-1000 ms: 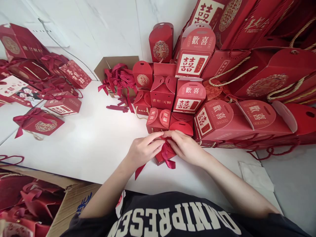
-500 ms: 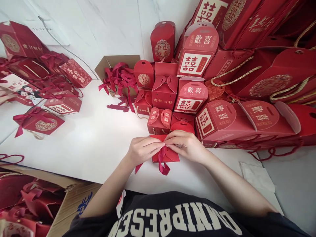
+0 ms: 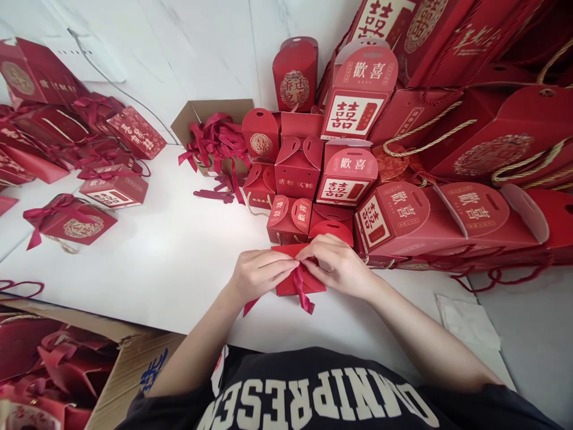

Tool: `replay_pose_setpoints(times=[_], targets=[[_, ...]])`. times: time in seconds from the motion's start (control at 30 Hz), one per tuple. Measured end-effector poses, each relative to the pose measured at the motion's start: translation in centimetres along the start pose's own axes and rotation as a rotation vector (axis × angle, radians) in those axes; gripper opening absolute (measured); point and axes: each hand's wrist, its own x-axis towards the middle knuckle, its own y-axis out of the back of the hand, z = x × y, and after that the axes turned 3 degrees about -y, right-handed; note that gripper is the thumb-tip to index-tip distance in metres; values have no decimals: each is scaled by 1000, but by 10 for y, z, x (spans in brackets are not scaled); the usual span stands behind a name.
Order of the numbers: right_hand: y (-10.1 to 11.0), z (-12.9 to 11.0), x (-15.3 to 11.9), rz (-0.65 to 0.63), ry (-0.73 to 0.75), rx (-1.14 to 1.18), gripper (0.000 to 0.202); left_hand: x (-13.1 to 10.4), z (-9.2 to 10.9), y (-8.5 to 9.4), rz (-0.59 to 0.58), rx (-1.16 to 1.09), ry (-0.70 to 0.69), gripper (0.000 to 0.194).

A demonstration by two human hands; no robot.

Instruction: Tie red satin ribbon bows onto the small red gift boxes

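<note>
A small red gift box [image 3: 286, 289] sits on the white table in front of me, with a dark pink ribbon [image 3: 302, 292] at its top. My left hand [image 3: 262, 272] comes in from the left, its thumb and fingers pinched on the ribbon over the box. From the right, my right hand [image 3: 338, 263] also pinches the ribbon, its fingertips meeting those of the left. One ribbon end hangs down the box front, and another shows below my left hand. The fingers hide the middle of the ribbon.
Red gift boxes [image 3: 299, 167] are stacked just behind my hands and to the right. A cardboard box [image 3: 242, 107] of ribbons stands near the wall. Ribboned boxes [image 3: 83, 224] lie at the left. A large carton [image 3: 129, 370] holds more, lower left.
My right fingers have curled and shifted slightly at the ribbon, and its hanging end has swung right. At the far left, another person's hand and a white-topped box with printed figures have left view.
</note>
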Motion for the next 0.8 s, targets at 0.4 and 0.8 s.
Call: replay_pose_setpoints(times=[0.4,0.8], targets=[[7,1,3,28,29,-3,21,-3,0,-1,-4,-33,20,18],[0,1,1,22,127,-49,18,-6,1,-1,-4,14,1,19]])
